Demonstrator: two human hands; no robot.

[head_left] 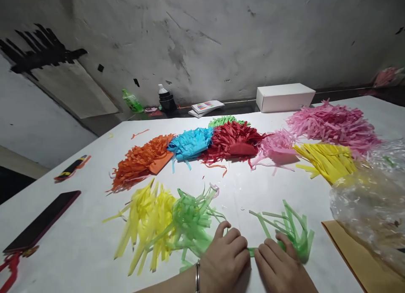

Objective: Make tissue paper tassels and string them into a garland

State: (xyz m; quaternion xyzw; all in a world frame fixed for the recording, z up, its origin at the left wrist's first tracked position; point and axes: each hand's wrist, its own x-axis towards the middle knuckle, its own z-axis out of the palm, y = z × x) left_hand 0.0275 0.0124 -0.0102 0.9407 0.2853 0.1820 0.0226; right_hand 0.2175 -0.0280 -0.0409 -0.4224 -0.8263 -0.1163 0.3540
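Observation:
Near the front edge of the table, my left hand (224, 256) and my right hand (279, 263) lie side by side, both with fingers curled. Between them runs a thin twisted band of a green tissue paper tassel (253, 251), gripped from both ends. One bunch of its cut green strips (191, 213) spreads out beyond my left hand, the other bunch (300, 238) beyond my right. Yellow tissue fringe (148, 217) lies flat to the left, partly under the green strips. My fingertips are mostly hidden.
Fringed paper bundles cross the table: orange (142, 158), blue (191, 143), red (236, 139), pink (332, 124) and yellow (329, 158). Clear plastic wrap (367, 204) covers part of a brown folder (351, 251) at right. A phone (44, 219) lies left; a white box (284, 98) stands behind.

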